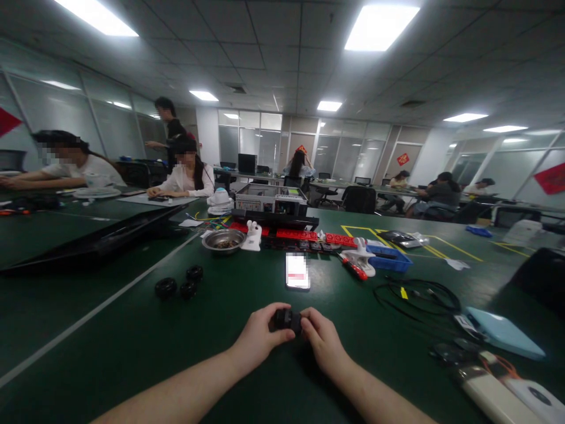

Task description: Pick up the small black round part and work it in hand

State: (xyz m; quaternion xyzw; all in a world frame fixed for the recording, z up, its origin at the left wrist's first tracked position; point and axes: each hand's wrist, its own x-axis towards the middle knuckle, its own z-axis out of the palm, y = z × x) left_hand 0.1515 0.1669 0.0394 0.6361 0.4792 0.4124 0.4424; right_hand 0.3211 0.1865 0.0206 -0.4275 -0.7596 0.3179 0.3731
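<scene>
Between my two hands, just above the green table (198, 365), is a small black blocky part (288, 320); its exact kind cannot be made out. My left hand (261, 333) grips its left side between thumb and fingers. Pinched at its right end are the fingertips of my right hand (322, 337). A phone (297, 272) with a lit screen lies flat just beyond my hands. To the left, several black ring-shaped pieces (166, 287) sit grouped on the table.
Behind the phone are a metal bowl (223, 240), red strips (300, 233), a red screwdriver (355, 268) and a blue tray (388, 258). Black cables (419, 297), a light blue case (505, 333) and a cream-coloured bottle (494, 391) lie right. Several people sit at tables further back.
</scene>
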